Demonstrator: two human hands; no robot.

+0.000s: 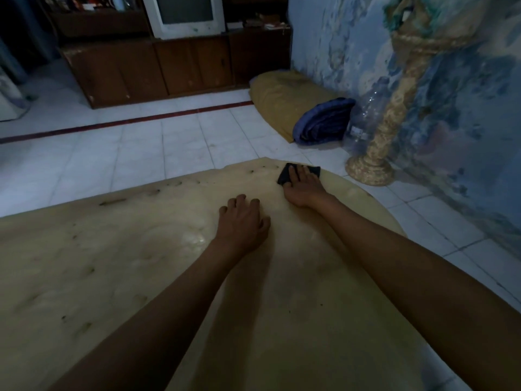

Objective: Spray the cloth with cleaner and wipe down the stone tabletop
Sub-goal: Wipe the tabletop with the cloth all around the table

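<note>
Black cloth [298, 174] lies at the far edge of the stone counter [112, 263], pressed flat under the right hand [303, 187], fingers straight and together. The left hand [244, 221] rests nearby on bare stone, fingers slightly spread, holding nothing.

We see a white-tiled floor [146, 148] crossed by a dark red stripe [127, 123], with a brown wooden cabinet [158, 69] at its far edge carrying an old white monitor [184, 15]. Along the floor's right edge, against a mottled blue wall [352, 46], lie a mustard cushion [282, 97], a folded blue cloth bundle [321, 121], a clear plastic bottle [363, 119] and a rough twisted pedestal [392, 114].
</note>
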